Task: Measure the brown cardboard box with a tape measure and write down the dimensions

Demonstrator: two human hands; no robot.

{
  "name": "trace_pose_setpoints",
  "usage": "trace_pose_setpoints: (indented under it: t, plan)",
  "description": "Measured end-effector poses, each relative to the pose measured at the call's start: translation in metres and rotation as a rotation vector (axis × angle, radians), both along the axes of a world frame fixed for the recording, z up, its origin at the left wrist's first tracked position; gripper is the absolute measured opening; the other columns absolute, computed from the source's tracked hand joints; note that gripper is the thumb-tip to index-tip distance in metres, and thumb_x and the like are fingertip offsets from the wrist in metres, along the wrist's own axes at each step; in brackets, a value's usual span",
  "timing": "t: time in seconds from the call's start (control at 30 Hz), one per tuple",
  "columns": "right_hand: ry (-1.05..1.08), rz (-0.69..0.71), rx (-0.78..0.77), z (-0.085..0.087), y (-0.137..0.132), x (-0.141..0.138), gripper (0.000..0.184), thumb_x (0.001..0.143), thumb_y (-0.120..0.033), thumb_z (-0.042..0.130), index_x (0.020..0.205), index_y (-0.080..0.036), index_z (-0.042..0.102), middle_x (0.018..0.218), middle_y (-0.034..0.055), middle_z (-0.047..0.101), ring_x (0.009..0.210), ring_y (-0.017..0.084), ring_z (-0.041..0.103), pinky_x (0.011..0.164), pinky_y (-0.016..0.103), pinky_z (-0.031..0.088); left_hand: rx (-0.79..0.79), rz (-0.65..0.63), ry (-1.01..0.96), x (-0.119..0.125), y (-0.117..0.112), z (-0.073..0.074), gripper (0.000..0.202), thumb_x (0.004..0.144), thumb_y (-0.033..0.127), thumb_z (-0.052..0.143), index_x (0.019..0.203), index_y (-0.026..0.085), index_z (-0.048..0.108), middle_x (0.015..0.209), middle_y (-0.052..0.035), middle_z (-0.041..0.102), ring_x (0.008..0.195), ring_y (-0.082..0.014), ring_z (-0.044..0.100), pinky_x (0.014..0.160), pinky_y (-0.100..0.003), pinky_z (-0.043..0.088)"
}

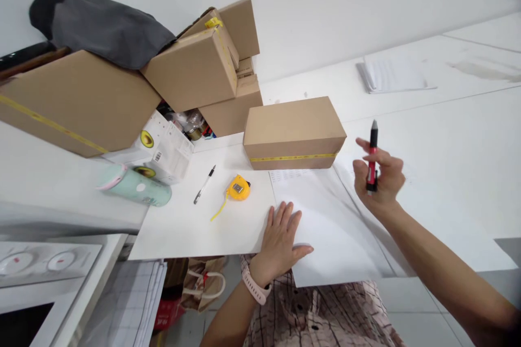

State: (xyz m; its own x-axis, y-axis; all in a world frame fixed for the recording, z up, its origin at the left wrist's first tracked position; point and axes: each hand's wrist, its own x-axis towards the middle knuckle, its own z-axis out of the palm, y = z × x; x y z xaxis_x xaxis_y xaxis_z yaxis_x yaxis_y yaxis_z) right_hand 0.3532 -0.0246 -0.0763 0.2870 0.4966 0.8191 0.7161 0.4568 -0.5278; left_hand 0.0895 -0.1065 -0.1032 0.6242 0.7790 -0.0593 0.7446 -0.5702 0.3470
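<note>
My right hand (pixel 382 176) is raised over the right part of the table, its fingers closed around a red and black pen (pixel 372 160) that points away from me. Flat on the table's front edge and the near side of a large white paper sheet (pixel 325 227) lies my left hand (pixel 280 238), fingers spread, a pink watch on its wrist. A closed cardboard box (pixel 295 133) with a yellow tape strip sits beyond both hands, resting partly on the sheet. To the left are a yellow tape measure (pixel 238 188), its tape end sticking out, and a clear pen with a black cap (pixel 204 184).
Stacked cardboard boxes (pixel 191 70) stand at the back left, with a dark grey cloth (pixel 109 27) on top. A mint green bottle (pixel 136 185) leans near a white avocado-print box (pixel 163 146). Papers (pixel 393 75) lie at the back right. A white appliance (pixel 44 265) is at lower left.
</note>
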Motion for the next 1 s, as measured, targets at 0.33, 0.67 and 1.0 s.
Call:
trace_pose_setpoints:
  t: [0.33, 0.67, 1.0]
  plan:
    - [-0.412, 0.114, -0.159, 0.031, 0.075, -0.021, 0.027, 0.102, -0.039, 0.041, 0.1, -0.026, 0.065, 0.117, 0.0047, 0.075, 0.115, 0.023, 0.066, 0.108, 0.047, 0.035, 0.005, -0.007, -0.021, -0.004, 0.0, -0.001, 0.079, 0.093, 0.065, 0.05, 0.152, 0.014, 0.036, 0.164, -0.0187, 0.027, 0.155, -0.0337, 0.016, 0.124, -0.062, 0.015]
    - [-0.327, 0.1, -0.198, 0.017, 0.096, 0.032, 0.032, 0.099, -0.048, 0.044, 0.089, -0.027, 0.065, 0.112, 0.0068, 0.075, 0.11, 0.026, 0.067, 0.102, 0.051, 0.042, -0.016, -0.011, -0.045, -0.006, 0.001, -0.001, 0.078, 0.094, 0.066, 0.046, 0.151, 0.013, 0.037, 0.164, -0.0182, 0.027, 0.155, -0.0332, 0.015, 0.125, -0.061, 0.014]
    - [-0.423, 0.171, -0.059, 0.028, 0.104, 0.062, 0.019, 0.099, -0.035, 0.051, 0.092, -0.025, 0.066, 0.112, 0.0083, 0.076, 0.104, 0.025, 0.071, 0.092, 0.043, 0.053, -0.024, -0.017, -0.012, -0.008, 0.001, 0.001, 0.077, 0.094, 0.064, 0.05, 0.152, 0.014, 0.036, 0.165, -0.0161, 0.025, 0.155, -0.0317, 0.012, 0.125, -0.06, 0.013]
